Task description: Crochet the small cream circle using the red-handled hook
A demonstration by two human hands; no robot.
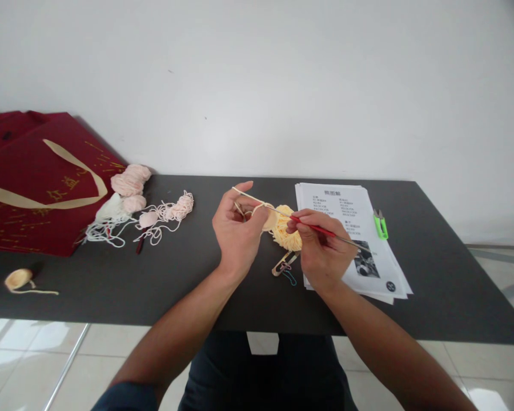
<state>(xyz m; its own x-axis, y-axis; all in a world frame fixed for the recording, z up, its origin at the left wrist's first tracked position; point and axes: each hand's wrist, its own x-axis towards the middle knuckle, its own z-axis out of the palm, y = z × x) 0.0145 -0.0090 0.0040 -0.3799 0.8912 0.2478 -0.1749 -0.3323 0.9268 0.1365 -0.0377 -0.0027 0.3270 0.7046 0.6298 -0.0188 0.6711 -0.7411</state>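
My right hand point(325, 245) grips a crochet hook point(321, 229) with a red handle, its metal tip pointing left. At that tip, pale yellow yarn point(248, 196) runs taut over the raised index finger of my left hand point(240, 234). My left thumb and fingers pinch a small pale yellow crochet piece point(270, 218), mostly hidden by the thumb. A ball of yellow yarn point(285, 231) lies on the table just behind the hook. Below it are a metal safety pin point(281, 267) and a thin blue loop point(290, 278).
Printed sheets point(381, 268) lie stacked on the right, with green thread snips point(380, 224) at their edge. Pink yarn point(131, 180) and white yarn point(111, 211) sit beside a dark red bag point(34, 222) on the left. A small yellow crochet piece point(19, 279) rests near the dark table's point(154, 285) front-left edge.
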